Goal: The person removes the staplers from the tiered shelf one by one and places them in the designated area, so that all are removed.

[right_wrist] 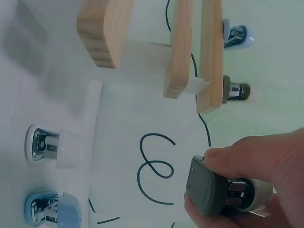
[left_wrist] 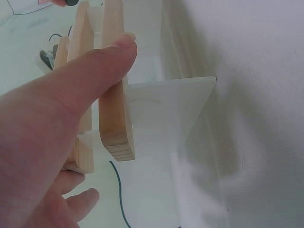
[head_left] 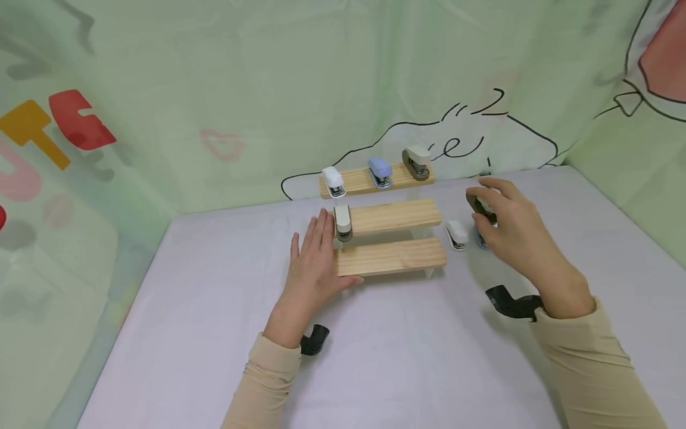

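My right hand (head_left: 514,226) pinches a small grey-and-white stapler (right_wrist: 206,185) between thumb and fingers, above the table to the right of a three-step wooden rack (head_left: 391,256). Below that hand stand a white stapler (head_left: 457,235) and a blue stapler (head_left: 481,240), partly covered by the hand in the head view. Straight fingers of my left hand (head_left: 312,262) lie along the rack's left end, its thumb touching the lowest board's front. At the left of the middle board sits another grey-and-white stapler (head_left: 343,222). The top board bears white (head_left: 333,180), blue (head_left: 380,171) and grey-and-white (head_left: 417,162) staplers.
Clear supports (left_wrist: 171,95) carry the rack's boards. A white cloth (head_left: 187,345) covers the table. Behind it hangs a pale green printed backdrop (head_left: 300,77). Black camera mounts (head_left: 511,302) sit at both wrists.
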A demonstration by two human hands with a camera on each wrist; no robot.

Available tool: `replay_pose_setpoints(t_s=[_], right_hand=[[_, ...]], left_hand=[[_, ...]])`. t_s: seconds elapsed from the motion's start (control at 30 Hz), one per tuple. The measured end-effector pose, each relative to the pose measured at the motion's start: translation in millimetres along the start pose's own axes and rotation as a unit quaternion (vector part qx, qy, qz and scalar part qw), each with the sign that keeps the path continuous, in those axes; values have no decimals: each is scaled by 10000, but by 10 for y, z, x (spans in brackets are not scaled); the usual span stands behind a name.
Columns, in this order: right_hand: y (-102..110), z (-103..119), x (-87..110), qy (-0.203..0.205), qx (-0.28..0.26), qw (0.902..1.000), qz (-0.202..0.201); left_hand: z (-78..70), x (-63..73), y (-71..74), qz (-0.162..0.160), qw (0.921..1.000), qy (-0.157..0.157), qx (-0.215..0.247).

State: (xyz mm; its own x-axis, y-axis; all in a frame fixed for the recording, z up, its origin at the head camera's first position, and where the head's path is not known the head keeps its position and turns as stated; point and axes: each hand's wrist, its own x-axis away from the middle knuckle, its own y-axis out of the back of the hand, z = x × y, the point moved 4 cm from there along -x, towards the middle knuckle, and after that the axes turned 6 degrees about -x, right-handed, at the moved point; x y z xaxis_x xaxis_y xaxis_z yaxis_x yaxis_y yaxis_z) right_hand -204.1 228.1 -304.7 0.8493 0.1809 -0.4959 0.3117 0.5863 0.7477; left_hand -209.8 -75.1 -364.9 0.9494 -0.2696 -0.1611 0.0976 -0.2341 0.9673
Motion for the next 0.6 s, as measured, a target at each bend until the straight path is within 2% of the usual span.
replay_pose_setpoints(t_s=[0.3,0.6], right_hand=[[58,-123,29,-266,17,9996,81],[74,-263,42,-616,-36,9978,237]], left_hand=[[-14,-7,10,71,10000,6,-27],[-12,11,19,-4,10000,-11,64]])
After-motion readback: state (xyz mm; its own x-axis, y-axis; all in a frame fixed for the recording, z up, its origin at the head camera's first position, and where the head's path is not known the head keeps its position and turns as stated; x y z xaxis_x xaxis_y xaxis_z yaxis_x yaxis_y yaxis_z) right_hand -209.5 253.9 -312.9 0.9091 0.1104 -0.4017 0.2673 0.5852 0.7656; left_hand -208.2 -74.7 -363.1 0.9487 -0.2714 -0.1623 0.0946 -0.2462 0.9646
